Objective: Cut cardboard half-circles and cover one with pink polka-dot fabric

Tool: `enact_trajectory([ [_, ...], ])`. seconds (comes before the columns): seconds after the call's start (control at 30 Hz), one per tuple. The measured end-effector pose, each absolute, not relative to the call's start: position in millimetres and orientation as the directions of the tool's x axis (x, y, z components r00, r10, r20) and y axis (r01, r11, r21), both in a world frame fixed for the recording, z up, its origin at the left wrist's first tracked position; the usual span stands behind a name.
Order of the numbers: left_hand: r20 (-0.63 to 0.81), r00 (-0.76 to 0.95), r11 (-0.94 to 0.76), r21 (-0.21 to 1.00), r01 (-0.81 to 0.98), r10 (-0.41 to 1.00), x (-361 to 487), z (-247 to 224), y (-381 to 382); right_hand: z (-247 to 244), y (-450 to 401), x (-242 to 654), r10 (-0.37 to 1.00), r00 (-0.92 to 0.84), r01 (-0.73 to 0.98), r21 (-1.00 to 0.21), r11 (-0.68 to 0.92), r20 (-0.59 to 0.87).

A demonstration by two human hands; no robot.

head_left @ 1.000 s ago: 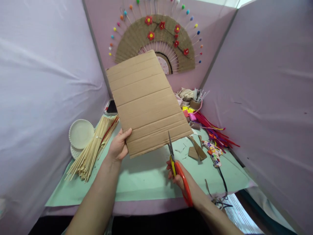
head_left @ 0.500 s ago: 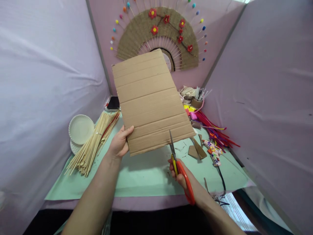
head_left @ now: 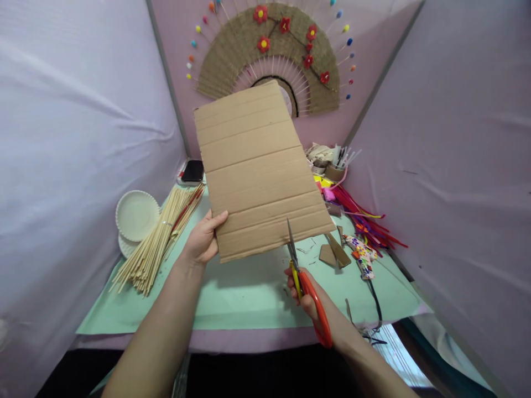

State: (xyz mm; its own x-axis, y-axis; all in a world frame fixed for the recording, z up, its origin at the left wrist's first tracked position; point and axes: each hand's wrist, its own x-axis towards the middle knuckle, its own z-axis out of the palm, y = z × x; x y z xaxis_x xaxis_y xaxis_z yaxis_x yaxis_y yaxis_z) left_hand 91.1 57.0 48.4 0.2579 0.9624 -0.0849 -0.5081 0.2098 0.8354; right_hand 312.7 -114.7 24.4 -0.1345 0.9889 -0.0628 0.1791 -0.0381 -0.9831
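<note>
Holding a pair of scissors with red and yellow handles, the right hand has its grip wrapped round them, blades pointing up. One blade shows in front of the lower edge of a rectangular brown corrugated cardboard sheet; whether it touches, I cannot tell. The left hand has its grip closed on that sheet at the lower left, thumb on the face and fingers behind. The sheet is held tilted above a bench covered in pale green.

On the bench to the right lie brown cardboard scraps and, beside them, a white floral-patterned glue gun with a black cable. To the left, a bundle of thin pale wooden sticks lies next to a round cream plate with a scalloped rim. Farther back are red and purple fuzzy stems on the right and a black phone-like slab on the left. Behind everything, a large brown fan-shaped decoration with red flowers is on the pink wall.
</note>
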Motion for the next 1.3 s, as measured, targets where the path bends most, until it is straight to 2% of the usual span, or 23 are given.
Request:
enact_trajectory([
  [0.23,-0.063,0.283,0.201,0.848,-0.49,0.957,92,47,57,9,-115,313,0.996,-0.084,0.201,-0.98,-0.007,-0.024],
  [0.43,-0.046,0.305,0.198,0.848,-0.491,0.951,94,46,56,-5,-116,308,0.995,-0.021,0.187,-0.978,-0.096,-0.101],
  [0.67,-0.09,0.325,0.248,0.837,-0.487,0.941,95,47,54,8,-119,307,0.996,0.021,0.301,-0.949,-0.091,-0.089],
  [1.3,-0.096,0.379,0.286,0.825,-0.487,0.92,94,48,52,17,-126,306,0.982,0.061,0.385,-0.903,-0.19,-0.18],
])
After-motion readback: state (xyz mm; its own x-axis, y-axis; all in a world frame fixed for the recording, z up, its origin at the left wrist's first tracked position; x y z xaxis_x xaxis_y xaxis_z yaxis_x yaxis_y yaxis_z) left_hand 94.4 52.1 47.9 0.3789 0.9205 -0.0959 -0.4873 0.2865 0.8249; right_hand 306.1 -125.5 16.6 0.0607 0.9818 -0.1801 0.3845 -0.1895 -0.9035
